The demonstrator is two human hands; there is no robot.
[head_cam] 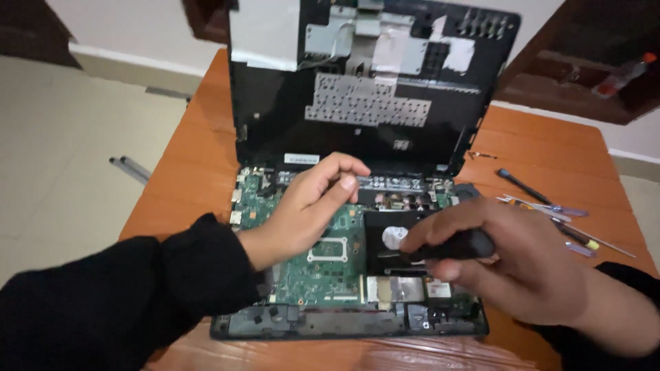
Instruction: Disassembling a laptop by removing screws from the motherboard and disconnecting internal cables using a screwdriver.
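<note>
Laptop (350, 275) opened up on the orange wooden desk (192, 158), bottom shell facing the camera, green circuit board (323, 264) bared beneath both hands. Left hand (313, 203) resting over the board's upper part, grip narrow: thumb and forefinger pinched close together near the hinge edge, whether on some small part cannot be told. Just beyond those fingertips, the raised black top cover (357, 82), tilted up and back, showing its underside with a perforated grey metal plate and patches of silver foil. Right hand (522, 264) lower and to the right of the left, grip closed around a black-handled tool (454, 246), held roughly level, tip pointing left toward a black fan housing (392, 240) with a round silver label at its centre. Tip blurred, so contact with the housing not clear. Below the right hand, a small silver shield and a white-labelled card near the laptop's front edge. Right of the right hand, well apart on the desk, a scatter of screwdrivers (550, 209) with dark and clear handles, one with a yellow band. Black sleeves on both forearms. Left of the left hand, beyond the desk edge, pale floor tiles and two grey rods (130, 168) lying on the floor.
</note>
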